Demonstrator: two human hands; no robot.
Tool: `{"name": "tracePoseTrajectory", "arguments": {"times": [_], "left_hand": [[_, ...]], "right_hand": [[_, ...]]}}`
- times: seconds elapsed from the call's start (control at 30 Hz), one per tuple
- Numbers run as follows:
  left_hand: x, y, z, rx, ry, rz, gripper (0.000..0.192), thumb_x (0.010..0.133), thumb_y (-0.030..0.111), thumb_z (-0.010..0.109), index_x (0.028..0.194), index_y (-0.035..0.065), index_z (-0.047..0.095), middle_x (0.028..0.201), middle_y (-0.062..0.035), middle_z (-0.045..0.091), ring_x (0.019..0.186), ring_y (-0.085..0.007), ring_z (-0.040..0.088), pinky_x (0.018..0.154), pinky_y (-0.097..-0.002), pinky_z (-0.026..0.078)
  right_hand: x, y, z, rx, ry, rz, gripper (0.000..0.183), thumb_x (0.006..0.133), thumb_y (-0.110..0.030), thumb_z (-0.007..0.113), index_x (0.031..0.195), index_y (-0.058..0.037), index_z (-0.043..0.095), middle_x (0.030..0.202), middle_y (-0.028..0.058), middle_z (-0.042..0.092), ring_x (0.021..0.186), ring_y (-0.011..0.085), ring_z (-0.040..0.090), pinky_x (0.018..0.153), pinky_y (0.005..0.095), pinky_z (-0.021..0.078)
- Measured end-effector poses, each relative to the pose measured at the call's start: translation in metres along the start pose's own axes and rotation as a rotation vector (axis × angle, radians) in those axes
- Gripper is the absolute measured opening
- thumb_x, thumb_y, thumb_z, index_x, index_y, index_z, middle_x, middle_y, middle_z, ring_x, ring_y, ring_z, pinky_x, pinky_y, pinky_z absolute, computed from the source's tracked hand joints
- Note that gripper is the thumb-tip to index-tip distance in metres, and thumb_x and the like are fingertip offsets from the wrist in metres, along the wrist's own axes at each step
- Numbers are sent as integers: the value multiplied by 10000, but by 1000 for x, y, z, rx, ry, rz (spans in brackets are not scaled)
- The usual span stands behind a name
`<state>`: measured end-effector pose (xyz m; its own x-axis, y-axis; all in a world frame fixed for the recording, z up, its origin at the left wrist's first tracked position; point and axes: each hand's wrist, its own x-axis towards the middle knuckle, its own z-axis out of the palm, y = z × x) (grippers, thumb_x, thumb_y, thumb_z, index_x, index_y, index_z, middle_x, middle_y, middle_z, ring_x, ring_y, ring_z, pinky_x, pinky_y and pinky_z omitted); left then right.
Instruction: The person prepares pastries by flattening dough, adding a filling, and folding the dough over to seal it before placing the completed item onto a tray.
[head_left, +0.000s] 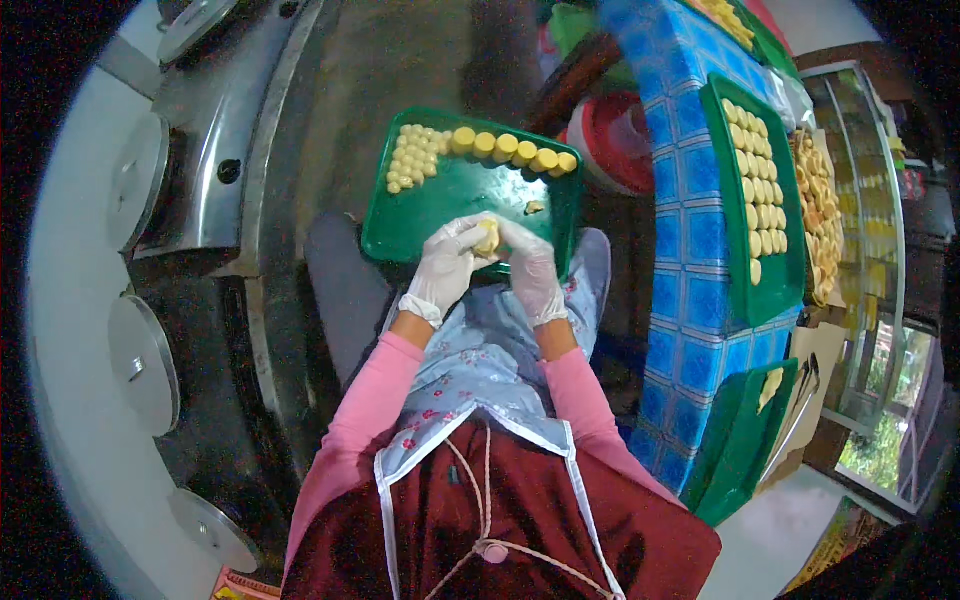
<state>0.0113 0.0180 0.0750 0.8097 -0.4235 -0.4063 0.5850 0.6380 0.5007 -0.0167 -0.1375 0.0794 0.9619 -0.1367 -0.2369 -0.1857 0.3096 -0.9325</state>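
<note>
Both of my hands wear thin whitish gloves and meet over the near edge of a green plastic tray (450, 217) on my lap. A piece of pale yellow dough (487, 238) is between them: my left hand (448, 251) has its fingers around it, and the fingers of my right hand (529, 251) press its other side. At the tray's far left lie many small pale dough balls (412, 156). Several thick yellow round dough pieces (506, 147) stand in a row along the far edge. A small dough scrap (534, 207) lies right of the middle.
On the blue-tiled counter (686, 247) at right, a green tray (791, 255) holds rows of round dough pieces, beside a basket of baked-looking pieces (817, 217). Nearer is another green tray (739, 450). A red-and-white container (611, 142) stands beyond my tray; metal equipment (217, 142) is at left.
</note>
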Motion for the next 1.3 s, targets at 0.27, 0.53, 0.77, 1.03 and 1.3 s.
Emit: {"name": "tracePoseTrajectory", "arguments": {"times": [0.27, 0.53, 0.77, 1.03, 1.3], "left_hand": [[-5, 20, -4, 454, 71, 61, 661, 897, 148, 737, 1484, -29, 491, 974, -60, 693, 844, -140, 675, 758, -301, 599], [-11, 42, 9, 627, -40, 100, 885, 793, 35, 767, 1541, -121, 319, 945, -76, 687, 757, -102, 651, 669, -253, 581], [2, 30, -7, 431, -127, -21, 800, 833, 128, 769, 1483, -141, 388, 987, -104, 715, 803, -157, 696, 773, -297, 595], [-5, 30, 2, 339, -11, -14, 728, 876, 130, 753, 1461, -138, 413, 1107, -115, 671, 935, -173, 696, 775, -319, 603], [-1, 8, 1, 257, 51, -71, 460, 896, 44, 686, 1325, -71, 568, 1094, -92, 692, 943, -184, 702, 800, -335, 613]], "right_hand": [[-1, 10, 5, -113, -95, 67, 311, 989, -161, 614, 1226, 9, 721, 1236, 121, 710, 1093, 206, 669, 967, 323, 519], [-16, -25, 14, -966, -149, -662, 333, 1029, -185, 534, 1273, -30, 699, 1214, 127, 718, 1115, 215, 658, 971, 348, 517], [-13, -19, 9, -399, -194, -176, 483, 1110, -309, 371, 1265, 11, 698, 1227, 109, 702, 959, 187, 629, 932, 302, 483], [-21, -8, 13, -404, -179, -263, 535, 1118, -388, 323, 1400, -50, 627, 1302, 130, 610, 1193, 253, 558, 1005, 369, 470], [-31, 16, 18, -648, -94, -368, 547, 1120, -362, 282, 1558, -76, 444, 1420, 139, 546, 1282, 278, 486, 1125, 385, 352]]}}
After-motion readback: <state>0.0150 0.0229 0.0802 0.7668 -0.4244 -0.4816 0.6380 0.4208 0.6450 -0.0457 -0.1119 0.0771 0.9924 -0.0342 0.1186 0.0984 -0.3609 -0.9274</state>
